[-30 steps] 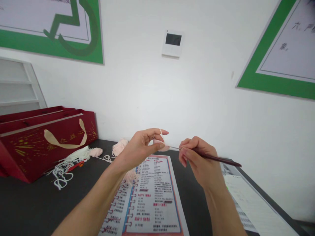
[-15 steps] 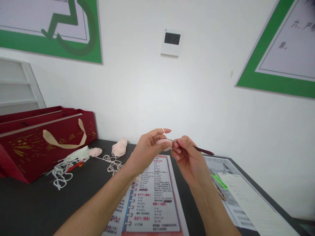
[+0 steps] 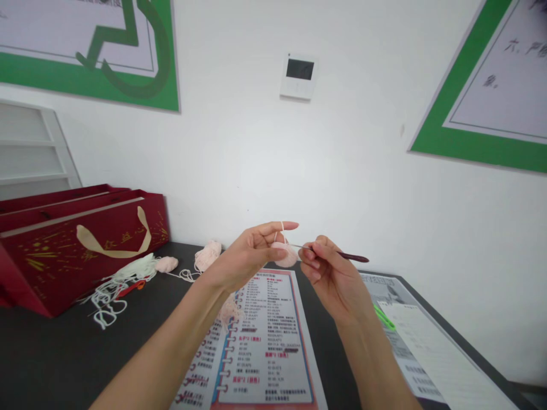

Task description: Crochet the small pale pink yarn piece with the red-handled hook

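My left hand [image 3: 255, 244] pinches a small round piece of pale pink crochet [image 3: 285, 255] between thumb and fingers. Its index finger is stretched out, with a strand of yarn looped over it. In my right hand [image 3: 329, 273] is a crochet hook [image 3: 354, 258] with a dark red handle, gripped between thumb and index finger. The hook's thin metal shaft points left and meets the top edge of the crochet piece. Whether a loop sits on its tip is too small to tell. Both hands are raised above a printed pattern sheet [image 3: 277, 341].
Pale pink yarn balls [image 3: 208, 255] lie near the wall, with loose white yarn [image 3: 109, 313] and an orange-handled tool [image 3: 135, 286] by a red gift bag [image 3: 106, 245]. To the right are a green clip-like object [image 3: 386, 318] and a lined paper pad [image 3: 440, 347] on the dark table [image 3: 51, 353].
My left hand has shifted slightly left and tilted, so more of the round crochet piece shows. The hook has drawn a little left, and my left forearm now covers more of the loose pink yarn.
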`<act>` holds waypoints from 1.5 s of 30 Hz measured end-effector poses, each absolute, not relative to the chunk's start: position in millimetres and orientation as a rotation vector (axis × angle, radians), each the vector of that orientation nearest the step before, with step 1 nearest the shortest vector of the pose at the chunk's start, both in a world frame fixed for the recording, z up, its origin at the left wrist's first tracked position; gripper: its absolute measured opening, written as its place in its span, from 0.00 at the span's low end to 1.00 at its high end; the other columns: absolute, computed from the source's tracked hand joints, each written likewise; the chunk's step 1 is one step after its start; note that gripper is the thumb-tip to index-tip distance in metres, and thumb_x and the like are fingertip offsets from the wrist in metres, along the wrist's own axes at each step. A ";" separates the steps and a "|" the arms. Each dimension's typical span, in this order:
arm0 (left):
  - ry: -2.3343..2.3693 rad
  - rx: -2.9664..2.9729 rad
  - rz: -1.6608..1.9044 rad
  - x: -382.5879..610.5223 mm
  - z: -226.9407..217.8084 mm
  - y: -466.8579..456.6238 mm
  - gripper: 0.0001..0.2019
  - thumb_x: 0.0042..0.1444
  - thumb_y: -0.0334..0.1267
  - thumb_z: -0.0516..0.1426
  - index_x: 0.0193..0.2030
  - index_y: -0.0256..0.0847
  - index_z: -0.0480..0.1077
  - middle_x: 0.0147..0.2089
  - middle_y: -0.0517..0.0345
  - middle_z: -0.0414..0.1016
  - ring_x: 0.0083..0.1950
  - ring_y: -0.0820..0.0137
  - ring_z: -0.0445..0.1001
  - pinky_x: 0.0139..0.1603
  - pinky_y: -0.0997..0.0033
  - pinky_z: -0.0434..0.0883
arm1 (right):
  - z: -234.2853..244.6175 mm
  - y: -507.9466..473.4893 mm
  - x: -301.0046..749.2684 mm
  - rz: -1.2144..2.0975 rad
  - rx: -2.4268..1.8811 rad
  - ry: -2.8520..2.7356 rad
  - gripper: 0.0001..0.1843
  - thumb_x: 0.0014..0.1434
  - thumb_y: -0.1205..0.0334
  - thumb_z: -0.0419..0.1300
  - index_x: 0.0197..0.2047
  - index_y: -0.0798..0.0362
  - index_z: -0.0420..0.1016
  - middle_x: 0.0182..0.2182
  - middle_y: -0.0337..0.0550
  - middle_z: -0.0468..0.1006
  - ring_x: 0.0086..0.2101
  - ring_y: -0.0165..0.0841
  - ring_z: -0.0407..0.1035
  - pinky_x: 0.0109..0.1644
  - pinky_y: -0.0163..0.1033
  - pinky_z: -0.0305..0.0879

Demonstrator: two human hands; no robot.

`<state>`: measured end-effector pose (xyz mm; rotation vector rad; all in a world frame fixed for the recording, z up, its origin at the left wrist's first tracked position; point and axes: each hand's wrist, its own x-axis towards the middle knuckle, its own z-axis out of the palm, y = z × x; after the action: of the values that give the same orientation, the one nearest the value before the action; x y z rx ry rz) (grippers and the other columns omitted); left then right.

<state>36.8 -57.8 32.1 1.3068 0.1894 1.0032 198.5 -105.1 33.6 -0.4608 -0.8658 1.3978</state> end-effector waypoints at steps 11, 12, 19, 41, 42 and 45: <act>0.125 1.161 0.760 24.2 31.8 -52.3 0.22 0.45 0.30 0.65 0.50 0.36 0.75 0.29 0.58 0.73 0.30 0.74 0.71 0.36 0.73 0.66 | 30.8 -109.0 210.7 1.045 -0.400 -1.312 0.07 0.52 0.72 0.65 0.28 0.51 0.76 0.27 0.36 0.74 0.23 0.25 0.66 0.22 0.32 0.61; 0.120 1.149 0.735 23.8 31.5 -51.7 0.22 0.44 0.30 0.65 0.49 0.36 0.76 0.29 0.58 0.73 0.30 0.74 0.71 0.36 0.72 0.67 | 30.5 -109.1 212.4 1.029 -0.398 -1.342 0.07 0.51 0.72 0.65 0.28 0.50 0.77 0.29 0.37 0.75 0.22 0.25 0.67 0.22 0.32 0.62; 0.191 1.243 0.695 21.1 33.7 -53.9 0.20 0.44 0.31 0.65 0.47 0.37 0.76 0.28 0.59 0.70 0.30 0.72 0.70 0.36 0.71 0.65 | 32.9 -110.7 214.4 1.200 -0.416 -1.288 0.07 0.52 0.72 0.64 0.26 0.52 0.75 0.27 0.38 0.76 0.21 0.25 0.65 0.20 0.31 0.60; 0.506 1.447 1.207 53.6 29.6 -75.2 0.33 0.49 0.31 0.64 0.64 0.38 0.63 0.28 0.65 0.70 0.32 0.74 0.68 0.38 0.70 0.65 | 9.6 -101.6 197.0 0.397 -0.711 -1.469 0.06 0.59 0.65 0.61 0.30 0.49 0.71 0.25 0.35 0.69 0.25 0.29 0.61 0.29 0.37 0.55; 0.504 1.445 1.222 54.7 28.4 -75.3 0.33 0.50 0.31 0.64 0.63 0.39 0.63 0.28 0.65 0.70 0.32 0.74 0.68 0.37 0.70 0.65 | 7.4 -101.9 196.0 0.261 -0.744 -1.528 0.06 0.58 0.67 0.61 0.31 0.48 0.71 0.25 0.37 0.69 0.26 0.30 0.61 0.30 0.38 0.56; 0.478 1.378 1.249 56.9 26.5 -75.9 0.29 0.51 0.32 0.63 0.61 0.41 0.66 0.28 0.65 0.69 0.31 0.75 0.66 0.36 0.71 0.64 | -0.7 -101.1 192.1 -0.087 -0.772 -1.627 0.08 0.57 0.71 0.61 0.31 0.47 0.73 0.28 0.42 0.73 0.30 0.35 0.64 0.34 0.42 0.58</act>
<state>56.9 -75.9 26.5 1.3778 0.4781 1.2488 192.1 -101.1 -0.7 -0.7720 -1.6271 -0.0866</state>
